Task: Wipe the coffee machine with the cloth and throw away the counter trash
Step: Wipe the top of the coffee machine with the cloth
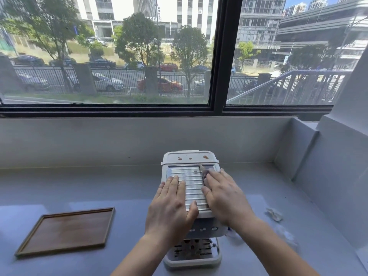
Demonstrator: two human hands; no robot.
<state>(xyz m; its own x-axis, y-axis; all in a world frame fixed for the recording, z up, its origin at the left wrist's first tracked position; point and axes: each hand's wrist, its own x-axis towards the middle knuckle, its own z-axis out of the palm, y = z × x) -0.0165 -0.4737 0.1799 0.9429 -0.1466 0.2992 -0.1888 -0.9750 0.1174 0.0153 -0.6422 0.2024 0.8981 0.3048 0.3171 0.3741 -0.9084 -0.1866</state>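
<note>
Coffee machine (194,188) stands on the desk (119,186) right in front of me, below the window.

Left hand (171,204): flat on the left side of the ribbed top, fingers straight, thumb along the front edge. It grips nothing and only steadies the machine.

Right hand (225,198): fingers spread flat on the right side of the top, pressing down on the cloth (205,174). Only a dark scrap of the cloth shows past my fingertips; the rest is hidden under the palm.

Progress, as I judge it: the wiping is under way but far from finished. Brown spots (205,156) sit on the lid at the back of the machine, beyond where the cloth is. One small speck lies on the ribs near my fingertips. The drip tray (192,261) at the bottom looks speckled too. I can't tell whether the front and sides have been wiped.

Trash not dealt with: a crumpled wrapper (274,214) lies on the desk to my right, well apart from the machine. Something pale and blurred lies nearer me; I can't make it out. No bin in sight.

A wooden tray (67,230) sits to my left.
</note>
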